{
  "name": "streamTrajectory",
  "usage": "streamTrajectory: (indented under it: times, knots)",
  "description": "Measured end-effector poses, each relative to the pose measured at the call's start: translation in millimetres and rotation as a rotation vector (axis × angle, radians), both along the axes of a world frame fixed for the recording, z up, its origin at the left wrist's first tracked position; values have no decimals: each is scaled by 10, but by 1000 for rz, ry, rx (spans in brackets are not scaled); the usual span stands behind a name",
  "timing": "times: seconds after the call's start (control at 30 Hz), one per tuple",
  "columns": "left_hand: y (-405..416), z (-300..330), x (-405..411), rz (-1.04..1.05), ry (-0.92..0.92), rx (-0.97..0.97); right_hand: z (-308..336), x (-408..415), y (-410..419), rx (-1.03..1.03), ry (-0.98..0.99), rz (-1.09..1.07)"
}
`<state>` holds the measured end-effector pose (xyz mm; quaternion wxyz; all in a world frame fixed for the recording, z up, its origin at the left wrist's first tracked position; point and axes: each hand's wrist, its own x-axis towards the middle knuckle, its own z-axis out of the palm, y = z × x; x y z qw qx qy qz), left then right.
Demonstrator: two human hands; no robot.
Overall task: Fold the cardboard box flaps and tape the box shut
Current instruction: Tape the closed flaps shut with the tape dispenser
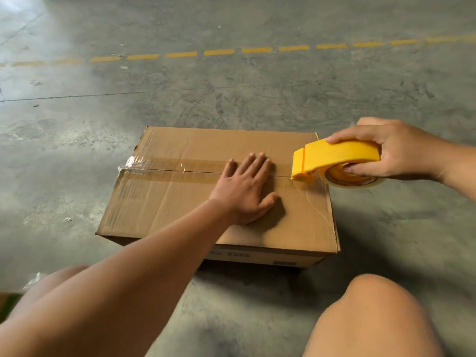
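**Box on concrete floor, seam tape partly laid**

While grey concrete floor [257, 99] fills the view, a dashed yellow line [219, 52] crosses at 12 o'clock. Cardboard box [164, 202] sits centre, flaps closed; dark print on its near side is too blurred to read. Contents hidden. Clear tape [164, 167] runs along the seam from 9 o'clock. Left hand [244, 189] lies flat on the lid, fingers spread. Right hand [396, 150] at 3 o'clock, fingers wrapped around yellow tape dispenser [334, 157], whose nose sits at the box's right edge.
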<state>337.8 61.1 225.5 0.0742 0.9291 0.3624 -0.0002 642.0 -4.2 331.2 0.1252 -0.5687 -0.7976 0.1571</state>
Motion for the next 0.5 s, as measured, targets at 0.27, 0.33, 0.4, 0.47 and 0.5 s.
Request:
streamTrajectory:
  times: [0.27,0.33,0.4,0.47,0.5]
  knots:
    - [-20,-167,227,-8,-21,-15,-59,108,-32,-24,-39,28]
    - [-16,-158,229,-16,2,-18,-14,228,-85,-14,-60,27]
    - [-8,-157,226,-17,11,-17,70,360,-179,11,-58,1]
    - [-6,-159,224,-13,14,-11,111,426,-268,10,-53,-20]
    - [-5,-160,228,-12,15,-8,103,439,-295,0,-50,-25]
